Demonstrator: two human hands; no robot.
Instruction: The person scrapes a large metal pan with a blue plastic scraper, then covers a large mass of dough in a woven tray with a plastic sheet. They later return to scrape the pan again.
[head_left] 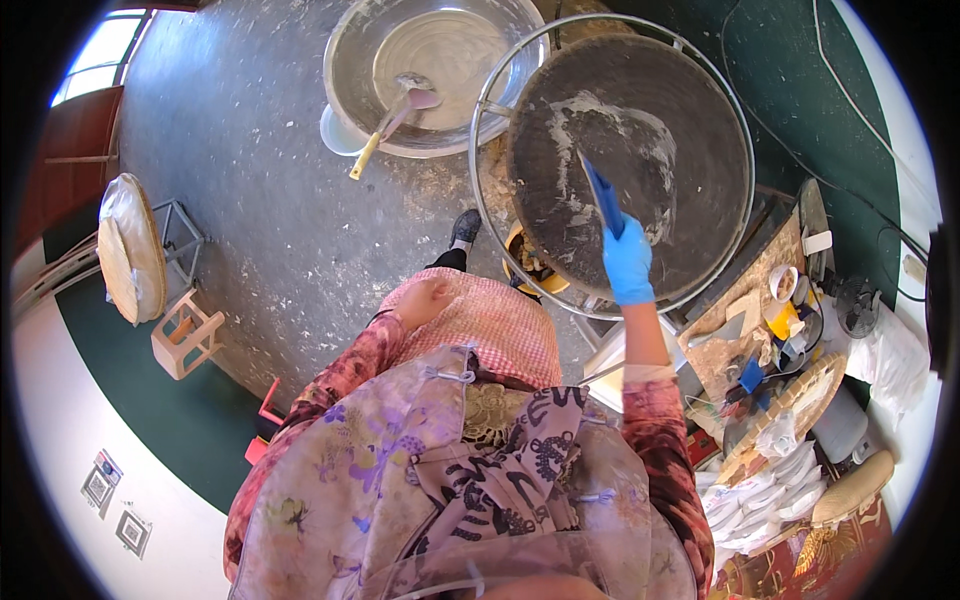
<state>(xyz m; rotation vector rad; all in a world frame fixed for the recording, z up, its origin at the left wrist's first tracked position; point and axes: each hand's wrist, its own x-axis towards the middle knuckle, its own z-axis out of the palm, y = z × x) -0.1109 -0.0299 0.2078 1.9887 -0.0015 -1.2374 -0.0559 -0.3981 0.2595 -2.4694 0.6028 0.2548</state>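
My right hand [628, 262], in a blue glove, is closed round a blue scraper [602, 192]. The scraper's thin blade points up and left over a round dark griddle [560, 130]. Pale, floury smears mark the griddle's surface around the blade. Whether the blade touches the surface, I cannot tell. A metal ring [478, 150] surrounds the griddle on short struts. My left hand [425, 302] is bare and rests on the red checked apron [500, 320] over my lap. Its fingers look curled in, and nothing shows in them.
Beyond the griddle's left side stands a wide metal basin [345, 60], with a yellow-handled pink spatula [385, 130] across its rim. A pale blue bowl [340, 133] sits by it. A wooden stool [187, 337] is at left. A cluttered board [715, 355] and a woven tray [815, 395] lie at right.
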